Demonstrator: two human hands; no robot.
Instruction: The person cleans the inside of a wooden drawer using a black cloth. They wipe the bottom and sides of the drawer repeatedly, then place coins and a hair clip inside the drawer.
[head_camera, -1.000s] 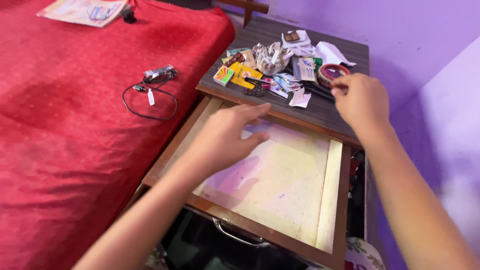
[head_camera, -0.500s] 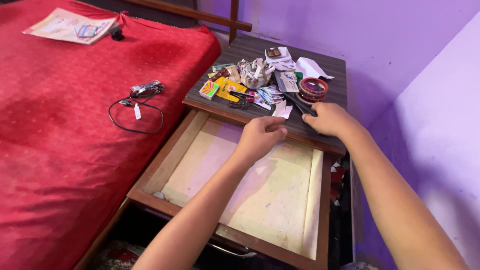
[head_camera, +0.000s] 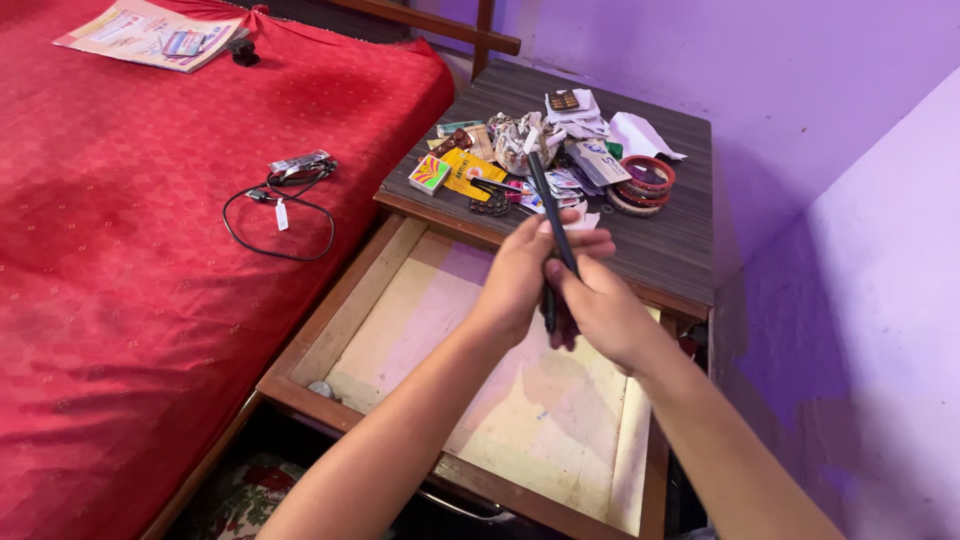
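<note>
While both sets of fingers (head_camera: 560, 275) close around a thin black pen-like stick (head_camera: 548, 205), left hand (head_camera: 525, 275) and right hand (head_camera: 600, 310) meet over the open wooden drawer (head_camera: 350, 310). Stick tilts up toward the grey wood-grain surface (head_camera: 670, 240), which carries a clutter of small packets (head_camera: 470, 170) and red bangles (head_camera: 645, 180). Red bed (head_camera: 130, 250) at left holds a black cable (head_camera: 280, 215).
</note>
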